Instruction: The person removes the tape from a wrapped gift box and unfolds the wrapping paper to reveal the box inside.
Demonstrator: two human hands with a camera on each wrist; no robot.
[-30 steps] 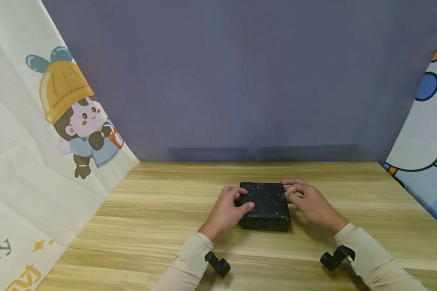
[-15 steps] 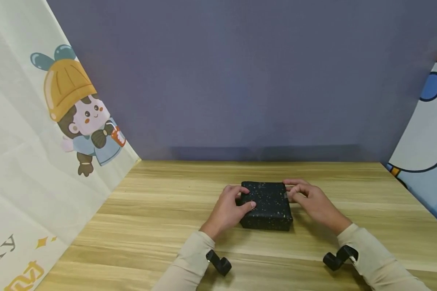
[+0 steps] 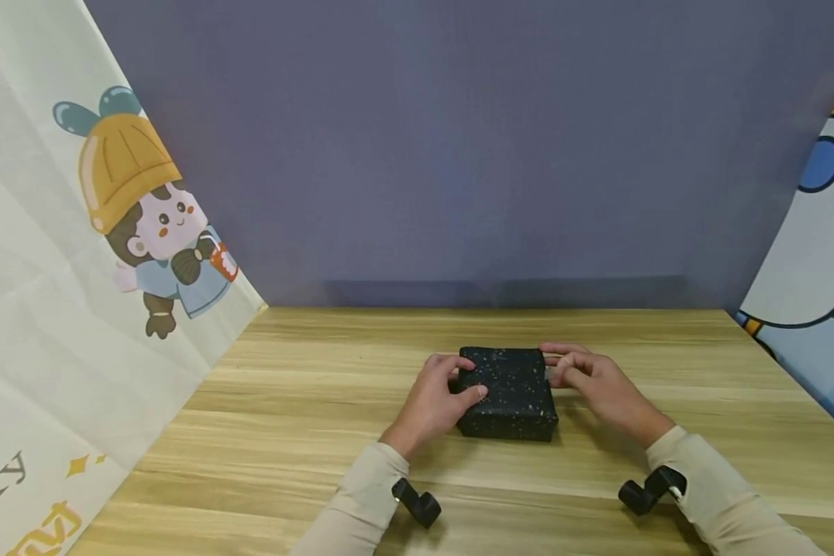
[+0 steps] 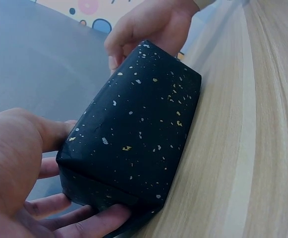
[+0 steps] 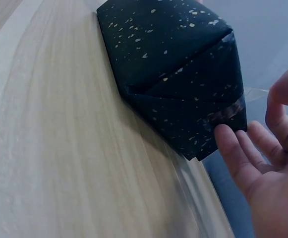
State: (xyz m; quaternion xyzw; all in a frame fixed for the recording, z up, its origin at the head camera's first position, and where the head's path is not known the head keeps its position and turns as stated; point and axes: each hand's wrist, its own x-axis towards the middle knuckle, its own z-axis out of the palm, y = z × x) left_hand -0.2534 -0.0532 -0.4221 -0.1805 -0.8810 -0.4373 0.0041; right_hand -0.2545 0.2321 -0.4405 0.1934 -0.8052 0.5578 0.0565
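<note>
A box wrapped in black speckled paper (image 3: pixel 507 390) lies on the wooden table. My left hand (image 3: pixel 434 398) holds its left side, thumb on top and fingers against the folded end, as the left wrist view (image 4: pixel 15 168) also shows. At the opposite end is my right hand (image 3: pixel 601 386). Its lower fingers touch the folded end flap (image 5: pixel 193 99). Between thumb and index finger it pinches a strip of clear tape (image 5: pixel 256 93), which runs to the box's upper edge. A shiny taped patch (image 5: pixel 225 114) shows on that flap.
Wood-grain tabletop (image 3: pixel 285 448) surrounds the box. A grey-purple panel (image 3: pixel 459 154) stands behind the table. Printed cartoon sheets hang at the left (image 3: pixel 28 270) and right (image 3: pixel 806 278). A black wrist camera (image 3: pixel 417 502) sits on each sleeve.
My right thumb and index finger have drawn slightly away from the box's right side. The left hand keeps its hold, and the box stays in place apart from a small camera shift.
</note>
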